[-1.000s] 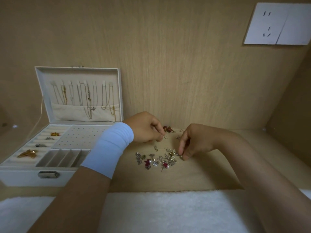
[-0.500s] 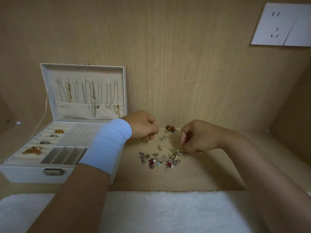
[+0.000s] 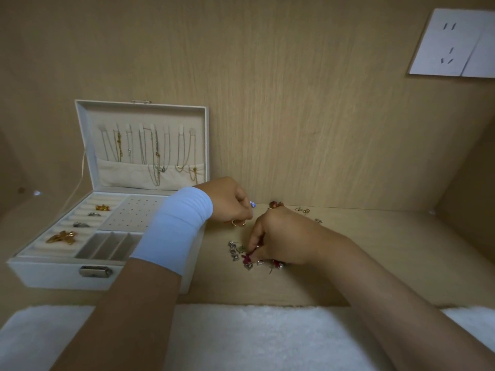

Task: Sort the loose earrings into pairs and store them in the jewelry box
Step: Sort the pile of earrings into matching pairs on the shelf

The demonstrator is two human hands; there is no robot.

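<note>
From the head camera, I am in the matching step: no pair from the loose earrings (image 3: 237,251) has reached the stud panel (image 3: 134,215) of the open jewelry box (image 3: 53,275), whose perforated holes look unfilled. The earrings lie on the wooden shelf (image 3: 375,263) just right of the box, with a few strays by the back wall, among them a red-brown pair (image 3: 276,204).

My right hand (image 3: 284,236) is arched over the heap, wrist low, thumb and forefinger drawn together on a piece just above a red earring (image 3: 246,259); which piece is too small to tell. My left hand (image 3: 227,200), in a white wrist sleeve (image 3: 176,231), hovers beside the box with its fingers curled in. It seems to pinch gold hoop earrings (image 3: 238,223) at its fingertips, and a blue-and-white bead (image 3: 251,203) peeks out there too.

Next, I judge, I must lift a mate clear without dragging neighbours, compare it, then carry the pair left to the panel.
</note>
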